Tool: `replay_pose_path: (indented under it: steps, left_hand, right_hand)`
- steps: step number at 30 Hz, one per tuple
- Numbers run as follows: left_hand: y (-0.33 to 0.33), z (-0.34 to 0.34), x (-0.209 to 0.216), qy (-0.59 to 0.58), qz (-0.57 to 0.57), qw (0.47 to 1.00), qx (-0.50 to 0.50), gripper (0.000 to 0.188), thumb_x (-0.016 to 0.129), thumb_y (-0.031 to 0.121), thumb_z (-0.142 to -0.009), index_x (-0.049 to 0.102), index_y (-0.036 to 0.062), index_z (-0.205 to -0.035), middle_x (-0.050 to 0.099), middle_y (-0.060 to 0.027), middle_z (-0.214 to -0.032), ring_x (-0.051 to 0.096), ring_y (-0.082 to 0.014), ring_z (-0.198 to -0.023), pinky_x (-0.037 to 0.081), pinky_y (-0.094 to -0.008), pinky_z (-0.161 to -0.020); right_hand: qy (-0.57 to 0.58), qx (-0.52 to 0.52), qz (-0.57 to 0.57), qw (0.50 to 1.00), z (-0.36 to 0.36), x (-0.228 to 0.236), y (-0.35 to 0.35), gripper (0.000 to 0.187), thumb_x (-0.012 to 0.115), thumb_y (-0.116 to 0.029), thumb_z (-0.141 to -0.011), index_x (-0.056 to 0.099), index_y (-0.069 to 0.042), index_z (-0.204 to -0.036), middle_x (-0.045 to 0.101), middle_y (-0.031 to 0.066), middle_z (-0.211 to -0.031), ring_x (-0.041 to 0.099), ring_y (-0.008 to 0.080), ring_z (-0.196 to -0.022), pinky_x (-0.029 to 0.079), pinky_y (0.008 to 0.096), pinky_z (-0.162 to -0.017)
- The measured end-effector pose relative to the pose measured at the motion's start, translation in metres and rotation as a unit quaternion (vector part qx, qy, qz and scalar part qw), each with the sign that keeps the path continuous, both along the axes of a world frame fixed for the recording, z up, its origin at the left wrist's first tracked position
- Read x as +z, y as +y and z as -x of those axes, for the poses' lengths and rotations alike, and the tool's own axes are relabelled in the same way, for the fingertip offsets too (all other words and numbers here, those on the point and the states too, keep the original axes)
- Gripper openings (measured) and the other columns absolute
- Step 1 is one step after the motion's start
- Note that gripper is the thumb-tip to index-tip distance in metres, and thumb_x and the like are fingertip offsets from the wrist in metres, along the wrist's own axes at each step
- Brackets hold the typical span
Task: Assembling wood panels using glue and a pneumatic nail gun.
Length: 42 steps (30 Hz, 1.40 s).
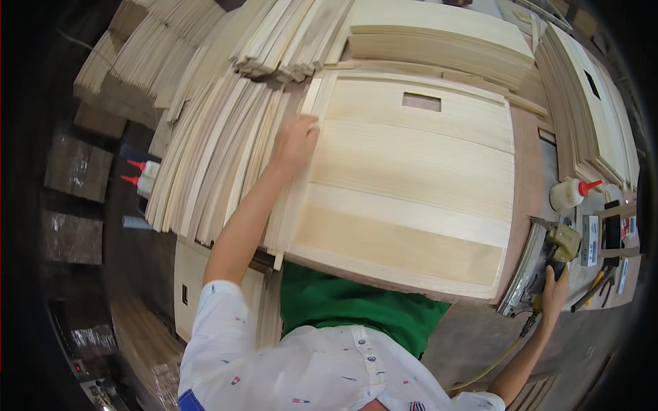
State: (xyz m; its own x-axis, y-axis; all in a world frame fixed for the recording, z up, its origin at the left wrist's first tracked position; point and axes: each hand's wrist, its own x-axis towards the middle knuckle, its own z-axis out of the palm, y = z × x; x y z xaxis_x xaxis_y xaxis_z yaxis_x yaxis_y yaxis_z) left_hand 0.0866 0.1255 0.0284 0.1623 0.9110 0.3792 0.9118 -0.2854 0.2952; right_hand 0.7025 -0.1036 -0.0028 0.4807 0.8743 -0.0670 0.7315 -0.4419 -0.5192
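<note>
In front of me lies a pale wooden panel [404,171] made of joined boards, with a small rectangular cutout near its far edge. A narrow wooden strip [312,98] runs along the panel's left edge. My left hand [296,142] is closed over this strip, its fingertips partly hidden. Off the panel's right side, my right hand [554,291] is wrapped round the handle of a pneumatic nail gun [565,241]. The gun has an olive-green body and a long silver magazine, and stands at the table's right side.
Many loose wooden strips [212,157] are piled at left. Stacked boards [439,48] stand at the back, with cutout panels [589,103] at far right. A red-tipped glue bottle [567,194] and hand tools [595,288] lie beside the gun. A yellow air hose [490,370] trails below.
</note>
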Motion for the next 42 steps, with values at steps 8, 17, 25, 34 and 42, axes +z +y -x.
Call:
replay_pose_path:
  steps: [8,17,25,34,42]
  left_hand:
    - [0.169,-0.026,0.006,0.177,-0.077,0.976,0.1,0.027,0.067,0.02,-0.082,0.066,0.0044,-0.104,0.064,-0.0168,-0.103,0.057,-0.0335,-0.1,0.044,-0.0444,-0.09]
    - [0.233,-0.044,0.006,0.286,0.024,0.948,0.138,0.027,0.063,0.027,-0.084,0.072,0.0035,-0.093,0.069,-0.018,-0.095,0.062,-0.034,-0.095,0.047,-0.0431,-0.086]
    - [0.223,-0.02,0.037,0.114,0.072,0.973,0.19,0.026,0.054,0.02,-0.087,0.072,0.0039,-0.093,0.071,-0.0188,-0.092,0.069,-0.034,-0.086,0.054,-0.0451,-0.077]
    - [0.052,-0.006,0.042,-0.311,0.095,0.934,0.145,0.034,0.048,0.026,-0.094,0.066,-0.0036,-0.093,0.069,-0.0179,-0.077,0.069,-0.0232,-0.071,0.054,-0.0336,-0.064]
    - [-0.103,-0.105,0.045,-0.58,0.227,0.779,-0.065,0.031,0.047,0.023,-0.101,0.056,-0.0054,-0.11,0.064,-0.0092,-0.091,0.064,-0.0171,-0.076,0.053,-0.03,-0.067]
  right_hand:
    - [-0.078,-0.037,-0.04,0.995,0.025,0.003,-0.005,0.056,0.059,-0.008,-0.09,0.037,0.006,-0.139,0.048,0.0284,-0.133,0.046,0.0416,-0.124,0.035,0.0394,-0.104]
    - [-0.095,-0.076,-0.011,0.993,0.041,0.013,0.002,0.059,0.062,-0.009,-0.087,0.037,0.007,-0.138,0.049,0.0284,-0.131,0.047,0.0417,-0.122,0.036,0.0418,-0.103]
    - [-0.13,-0.088,-0.012,0.987,0.032,-0.001,-0.001,0.062,0.063,-0.014,-0.086,0.037,0.007,-0.138,0.05,0.0289,-0.129,0.048,0.0423,-0.12,0.037,0.0427,-0.101]
    - [-0.1,-0.092,-0.181,0.974,0.042,0.025,0.0,0.047,0.061,-0.017,-0.092,0.047,0.006,-0.131,0.059,0.0219,-0.118,0.058,0.0291,-0.108,0.044,0.0343,-0.093]
    - [0.355,0.145,-0.236,0.893,0.209,0.082,0.08,0.036,0.056,-0.012,-0.096,0.053,0.004,-0.128,0.063,0.0123,-0.114,0.06,0.0173,-0.104,0.047,0.0291,-0.091]
